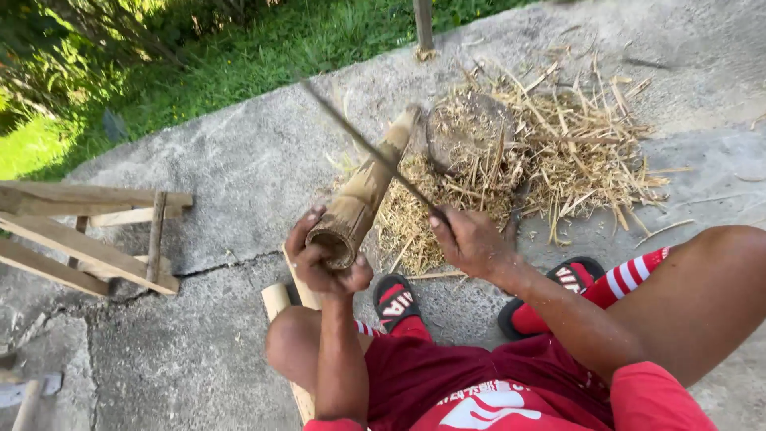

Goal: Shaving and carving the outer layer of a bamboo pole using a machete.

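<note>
Left hand point(325, 259): wraps tight around the near end of a thick brown bamboo tube point(363, 191).
Right hand point(471, 239): closed on a long thin dark blade point(367, 144) — it crosses over the tube.
Tube: slants up, far end on a round grey stone point(467, 132) in dry yellow straw point(582, 152).
Ground: grey concrete point(239, 175) — a pale wooden frame point(88, 231) lies left.

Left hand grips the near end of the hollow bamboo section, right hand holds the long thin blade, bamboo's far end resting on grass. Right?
Not quite. In the head view the hollow bamboo section rests its far end on a round wooden block amid straw-coloured shavings, not grass. Left hand and right hand with the long thin blade are as stated.
</note>
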